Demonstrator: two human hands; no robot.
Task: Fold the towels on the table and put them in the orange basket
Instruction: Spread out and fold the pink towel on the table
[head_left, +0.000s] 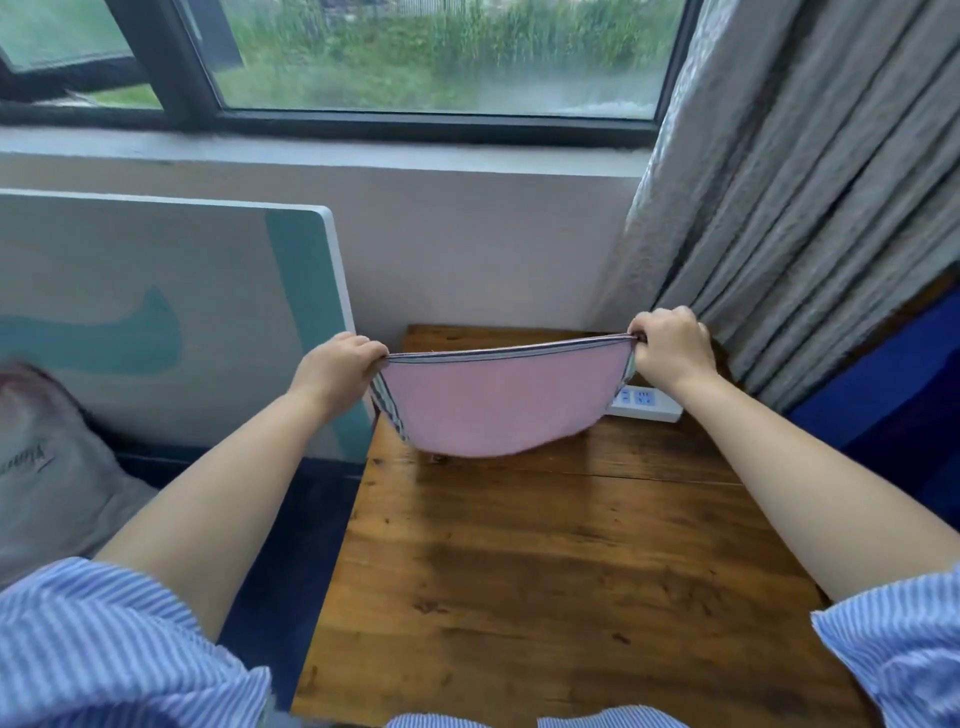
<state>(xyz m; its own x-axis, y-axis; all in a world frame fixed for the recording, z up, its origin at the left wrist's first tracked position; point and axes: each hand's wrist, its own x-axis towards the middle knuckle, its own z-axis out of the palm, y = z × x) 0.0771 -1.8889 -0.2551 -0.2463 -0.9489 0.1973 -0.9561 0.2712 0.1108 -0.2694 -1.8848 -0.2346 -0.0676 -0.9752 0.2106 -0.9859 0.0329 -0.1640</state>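
Towel first: the pink cloth towel (501, 402) with striped grey edging hangs in the air between your two hands, over the far end of the brown wooden table (545, 597). Your left hand (340, 366) pinches its upper left corner, fingers curled tight round the hem; your right hand (670, 345) pinches the upper right corner the same way. The held top edge runs left to right, pulled nearly straight, and that is the towel's long axis as you hold it. Everything else of the cloth lies below your grip, sagging in a rounded belly whose lowest part hangs just above the tabletop; contact cannot be made out. It looks already doubled, since two hems show along the top edge. Both hands sit about equally far out, so neither is nearer. A white power strip (647, 402) lies on the table just behind the towel's right side. No orange basket is in view, so you will have to find it before placing.
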